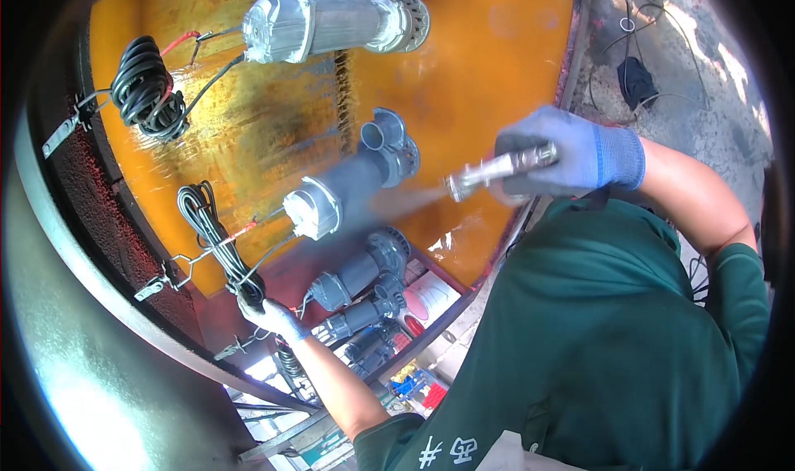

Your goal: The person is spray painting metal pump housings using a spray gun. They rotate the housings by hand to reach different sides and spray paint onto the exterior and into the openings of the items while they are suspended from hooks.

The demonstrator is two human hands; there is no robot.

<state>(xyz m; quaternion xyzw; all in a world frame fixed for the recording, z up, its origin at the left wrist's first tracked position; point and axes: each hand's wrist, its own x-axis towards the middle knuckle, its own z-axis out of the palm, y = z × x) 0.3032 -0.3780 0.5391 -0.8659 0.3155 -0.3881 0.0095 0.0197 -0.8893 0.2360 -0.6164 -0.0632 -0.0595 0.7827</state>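
My gloved right hand (571, 152) grips a metal spray gun (497, 171), from whose nozzle a grey mist fans out to the left. The mist meets a submersible pump (352, 181) that hangs on its side, mostly grey with a shiny silvery end at the left. A black coiled cable (211, 223), tied to that end by red and dark cords, hangs beside it. My gloved left hand (272, 318) is closed around the lower end of this coil; its fingers are partly hidden.
Another silvery pump (319, 26) hangs farther off with its own black cable coil (145, 86). Several grey pumps (348, 281) hang nearer. An orange-yellow stained panel (464, 74) backs them. A curved metal rim (74, 247) runs along the left. Loose cables (691, 57) lie on the floor.
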